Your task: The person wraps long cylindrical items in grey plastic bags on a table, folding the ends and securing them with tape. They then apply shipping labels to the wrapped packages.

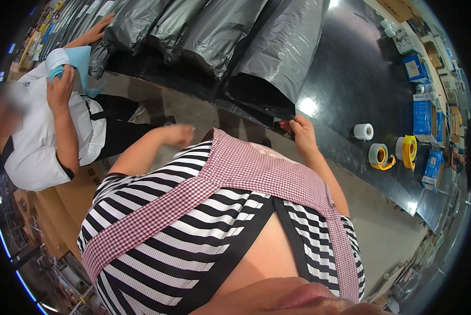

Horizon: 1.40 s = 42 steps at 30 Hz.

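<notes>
My right hand [304, 133] pinches the open lower edge of a large grey plastic bag [284, 52] at the table's near edge. The bag's mouth gapes and shows its black inside. My left hand [179, 136] is off to the left, in front of my apron and apart from the bags; motion blurs its fingers. To the left of the held bag, several filled grey plastic bags [220, 39] lie side by side on the dark table [346, 79].
A co-worker in a white shirt [41, 131] stands at left, holding a roll of labels [59, 60] with a light blue strip. A white tape roll [363, 131], tape dispensers [406, 149] and blue boxes [423, 118] stand on the right. Cartons [67, 210] are behind the co-worker.
</notes>
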### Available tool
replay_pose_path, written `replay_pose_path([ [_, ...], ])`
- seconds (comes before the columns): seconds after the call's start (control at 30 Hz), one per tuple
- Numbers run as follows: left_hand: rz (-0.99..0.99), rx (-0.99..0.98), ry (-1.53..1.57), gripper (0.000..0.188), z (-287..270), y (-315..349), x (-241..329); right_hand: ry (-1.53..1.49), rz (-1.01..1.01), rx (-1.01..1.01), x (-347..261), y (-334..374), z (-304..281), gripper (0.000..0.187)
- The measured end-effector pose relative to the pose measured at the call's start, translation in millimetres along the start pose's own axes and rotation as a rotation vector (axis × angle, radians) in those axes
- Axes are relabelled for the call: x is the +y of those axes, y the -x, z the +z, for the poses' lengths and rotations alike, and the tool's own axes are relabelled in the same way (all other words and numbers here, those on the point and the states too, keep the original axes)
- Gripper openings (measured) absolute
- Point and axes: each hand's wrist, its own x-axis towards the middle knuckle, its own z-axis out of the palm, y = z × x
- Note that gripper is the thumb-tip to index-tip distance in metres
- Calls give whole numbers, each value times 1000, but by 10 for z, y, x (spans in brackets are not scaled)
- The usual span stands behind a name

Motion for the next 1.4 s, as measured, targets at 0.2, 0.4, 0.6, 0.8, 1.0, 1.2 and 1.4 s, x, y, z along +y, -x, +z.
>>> replay_pose_path([
  [0.2, -307, -79, -536, 41, 67, 452, -392, 995, -491, 275, -392, -168, -347, 48],
  [0.4, 576, 792, -335, 16, -870, 101, 1569, 1352, -1092, 91, -855, -642, -246, 63],
  [0.6, 458, 746, -451, 18, -1009, -68, 1321, 1465, -1256, -209, -967, -815, -92, 16],
  [0.8, 379, 832, -235, 13, -799, 180, 1053, 1419, -1214, -241, -900, -823, -104, 13],
  [1.0, 899, 896, -941, 49, -1328, -355, 1776, 1297, -1132, -382, -841, -892, -232, 13],
  [1.2, 1069, 654, -1145, 23, -1487, -1004, 2029, 1266, -1056, -468, -891, -968, -313, 22],
  [1.4, 1046, 487, -1160, 5, -1645, -1101, 2085, 1082, -942, -430, -884, -1124, -440, 34],
])
